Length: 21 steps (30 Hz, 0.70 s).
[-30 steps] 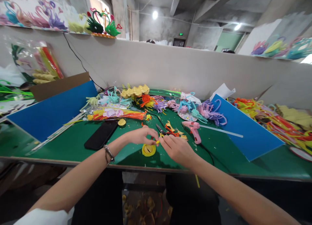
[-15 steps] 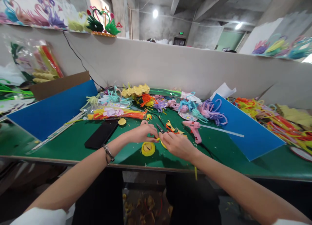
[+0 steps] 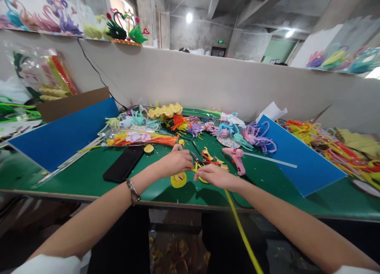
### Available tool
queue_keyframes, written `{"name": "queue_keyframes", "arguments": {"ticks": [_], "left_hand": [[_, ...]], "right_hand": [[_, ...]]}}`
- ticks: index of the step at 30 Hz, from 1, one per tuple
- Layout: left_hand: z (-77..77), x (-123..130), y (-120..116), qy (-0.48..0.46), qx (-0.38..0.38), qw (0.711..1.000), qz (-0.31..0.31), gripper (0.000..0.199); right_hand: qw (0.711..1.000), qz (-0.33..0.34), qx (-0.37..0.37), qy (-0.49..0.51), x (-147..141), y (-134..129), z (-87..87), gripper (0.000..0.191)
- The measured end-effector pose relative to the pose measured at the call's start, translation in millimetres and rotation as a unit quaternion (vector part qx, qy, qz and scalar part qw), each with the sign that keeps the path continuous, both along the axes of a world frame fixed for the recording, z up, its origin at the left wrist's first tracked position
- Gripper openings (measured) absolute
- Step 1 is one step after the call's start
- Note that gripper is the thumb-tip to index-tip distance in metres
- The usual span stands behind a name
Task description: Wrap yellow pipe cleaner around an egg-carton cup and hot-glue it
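Observation:
My left hand (image 3: 177, 162) and my right hand (image 3: 216, 176) meet above the green table, fingertips pinched close together on a yellow pipe cleaner (image 3: 244, 234). Its long end trails from beneath my right hand over the table edge; a small crossing of yellow shows between the fingers. Just below my left hand lies a round yellow coil with a pale centre (image 3: 178, 181). Dark-bladed scissors (image 3: 196, 157) rest behind the fingertips, partly covered. A pink glue gun (image 3: 236, 159) with a clear glue stick lies to the right of my right hand.
A black phone (image 3: 124, 164) lies left of my left forearm. Blue boards (image 3: 68, 133) lean at both sides. Bundles of coloured pipe cleaners (image 3: 194, 125) and a yellow egg carton (image 3: 165, 110) line the wall. Yellow scraps (image 3: 207, 152) lie behind the scissors.
The yellow pipe cleaner's trailing end now stretches far down past the table edge, where only a short bit hung before. My right hand has turned flatter, and the round coil has shifted slightly left.

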<state>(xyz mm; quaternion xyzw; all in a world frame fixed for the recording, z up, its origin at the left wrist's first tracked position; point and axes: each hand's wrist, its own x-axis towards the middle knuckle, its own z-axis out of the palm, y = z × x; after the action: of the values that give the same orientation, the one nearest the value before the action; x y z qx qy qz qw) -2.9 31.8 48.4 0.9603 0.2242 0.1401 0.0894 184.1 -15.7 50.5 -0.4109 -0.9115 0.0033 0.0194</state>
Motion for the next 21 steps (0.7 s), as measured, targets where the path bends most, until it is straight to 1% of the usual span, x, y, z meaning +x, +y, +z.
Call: {"name": "queue_keyframes", "arguments": {"ticks": [3, 6, 10, 13, 15, 17, 21], "left_hand": [[0.5, 2.2, -3.8, -0.001, 0.014, 1.0, 0.012, 0.018], [3.5, 1.1, 0.8, 0.001, -0.006, 1.0, 0.006, 0.013], [11.1, -3.1, 14.9, 0.011, -0.067, 0.997, -0.03, 0.007], [15.5, -4.8, 22.4, 0.024, -0.111, 0.991, -0.068, 0.006], [15.3, -5.2, 24.0, 0.026, -0.129, 0.988, -0.081, 0.006], [13.0, -5.3, 23.1, 0.021, -0.133, 0.988, -0.077, 0.006], [8.2, -3.1, 16.4, -0.009, -0.106, 0.994, -0.034, 0.006]], "right_hand": [[0.999, 0.008, -0.04, 0.024, 2.4, 4.3, -1.6, 0.039], [0.999, -0.013, -0.024, 0.038, 1.7, 2.9, -3.2, 0.036], [0.999, -0.016, 0.014, 0.037, 0.8, -2.0, 0.9, 0.03], [0.999, -0.001, 0.024, 0.039, 1.6, -2.8, 6.0, 0.028], [0.998, 0.002, 0.026, 0.05, 1.7, -2.8, 7.3, 0.026], [0.997, -0.002, 0.026, 0.067, 0.5, -3.6, 6.5, 0.022], [0.991, -0.032, 0.023, 0.125, -4.5, -6.8, 3.6, 0.024]]}}
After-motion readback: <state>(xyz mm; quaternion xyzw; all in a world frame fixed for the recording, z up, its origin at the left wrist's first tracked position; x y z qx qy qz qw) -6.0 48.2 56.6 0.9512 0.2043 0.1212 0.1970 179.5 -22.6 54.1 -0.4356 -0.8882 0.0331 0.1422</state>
